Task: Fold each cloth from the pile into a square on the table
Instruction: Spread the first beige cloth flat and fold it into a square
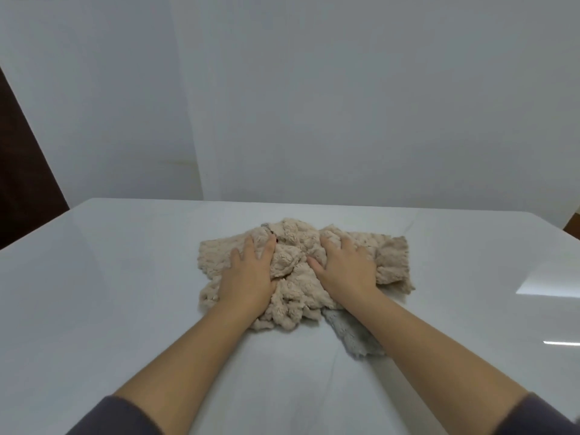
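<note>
Left hand (251, 271) and right hand (345, 268) laid flat, fingers relaxed, gripping nothing, on beige pile of cloths (295, 296) between and beneath them; grey cloth (354, 335) under right wrist; glossy white table (125, 277) below, pale wall (345, 89) beyond.

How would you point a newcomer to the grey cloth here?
On the white table, a fluffy beige pile lies mid-table under the left hand and right hand. From its near right edge a grey cloth pokes out, beneath the right forearm. Its grey sets it apart from the beige heap.
</note>
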Demonstrator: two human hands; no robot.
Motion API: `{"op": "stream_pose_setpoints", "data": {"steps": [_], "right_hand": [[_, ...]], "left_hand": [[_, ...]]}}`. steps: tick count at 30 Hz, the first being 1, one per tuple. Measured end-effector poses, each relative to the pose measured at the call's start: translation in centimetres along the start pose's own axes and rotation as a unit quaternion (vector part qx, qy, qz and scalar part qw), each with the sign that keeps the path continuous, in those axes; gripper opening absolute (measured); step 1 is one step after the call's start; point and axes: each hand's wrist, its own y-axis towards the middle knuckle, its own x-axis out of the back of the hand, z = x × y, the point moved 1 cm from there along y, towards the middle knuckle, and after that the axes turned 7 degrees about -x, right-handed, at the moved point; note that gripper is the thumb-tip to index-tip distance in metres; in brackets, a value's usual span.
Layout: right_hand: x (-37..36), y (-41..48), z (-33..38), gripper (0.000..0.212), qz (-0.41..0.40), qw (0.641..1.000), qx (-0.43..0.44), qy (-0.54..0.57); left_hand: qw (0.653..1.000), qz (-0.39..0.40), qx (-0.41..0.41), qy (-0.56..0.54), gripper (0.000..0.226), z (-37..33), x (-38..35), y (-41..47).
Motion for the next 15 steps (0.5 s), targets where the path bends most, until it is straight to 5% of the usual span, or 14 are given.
{"op": "stream_pose_setpoints", "data": {"steps": [12, 15], "right_hand": [[-1.0, 4.7, 1.7, 0.066, -0.010, 1.000, -0.017, 0.007], [-1.0, 4.5, 1.2, 0.065, -0.011, 0.999, -0.017, 0.025]], "left_hand": [[0.999, -0.019, -0.007, 0.037, 0.084, 1.9, -0.5, 5.3], [0.990, -0.102, -0.067, 0.073, 0.065, 1.9, 0.2, 4.6]]}}
